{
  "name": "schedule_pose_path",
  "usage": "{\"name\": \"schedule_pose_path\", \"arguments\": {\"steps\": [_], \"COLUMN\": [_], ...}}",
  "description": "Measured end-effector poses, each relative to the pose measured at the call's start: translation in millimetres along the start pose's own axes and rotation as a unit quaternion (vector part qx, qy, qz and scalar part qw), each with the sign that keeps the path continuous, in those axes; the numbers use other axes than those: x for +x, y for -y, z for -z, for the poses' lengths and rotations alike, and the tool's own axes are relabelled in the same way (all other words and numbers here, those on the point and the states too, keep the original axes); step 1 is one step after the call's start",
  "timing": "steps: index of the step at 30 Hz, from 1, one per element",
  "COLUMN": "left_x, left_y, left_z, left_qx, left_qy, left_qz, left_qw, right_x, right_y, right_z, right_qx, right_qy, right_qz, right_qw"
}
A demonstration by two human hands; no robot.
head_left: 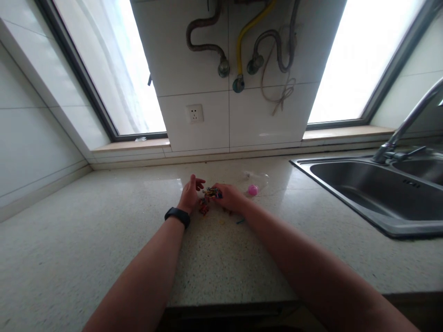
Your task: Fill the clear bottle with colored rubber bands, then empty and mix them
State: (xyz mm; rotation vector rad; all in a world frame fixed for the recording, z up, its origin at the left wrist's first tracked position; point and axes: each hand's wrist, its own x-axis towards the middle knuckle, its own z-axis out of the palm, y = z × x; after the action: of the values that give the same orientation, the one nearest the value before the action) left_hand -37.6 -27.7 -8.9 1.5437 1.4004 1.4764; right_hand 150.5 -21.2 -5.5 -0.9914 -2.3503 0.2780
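Note:
A small cluster of multicoloured pieces, red, yellow and dark, sits between my two hands above the speckled countertop; the pieces are too small to name. My right hand curls around the right side of this cluster, fingers closed against it. On the left, my left hand is cupped beside the pieces, thumb up and fingers apart, with a black wristband at the wrist. Red pieces show just below, by the left palm. A pink round object lies right of my right hand.
A small teal strip lies under my right forearm. Clear plastic rests behind the pink object. To the right is a steel sink with a faucet. A tiled wall with a socket and hoses rises behind.

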Motion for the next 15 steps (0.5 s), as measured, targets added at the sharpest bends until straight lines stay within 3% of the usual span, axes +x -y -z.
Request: {"name": "schedule_pose_path", "arguments": {"steps": [9, 15], "left_x": [1, 5], "left_y": [4, 6], "left_z": [-0.7, 2.5], "left_qx": [0.011, 0.005], "left_qy": [-0.020, -0.048], "left_qz": [-0.006, -0.006], "left_qw": [1.000, 0.999], "right_x": [3, 0], "right_y": [0, 10], "right_z": [7, 3], "right_qx": [0.095, 0.044], "right_qy": [-0.106, -0.055], "right_qz": [0.006, 0.023], "right_qw": [0.990, 0.997]}}
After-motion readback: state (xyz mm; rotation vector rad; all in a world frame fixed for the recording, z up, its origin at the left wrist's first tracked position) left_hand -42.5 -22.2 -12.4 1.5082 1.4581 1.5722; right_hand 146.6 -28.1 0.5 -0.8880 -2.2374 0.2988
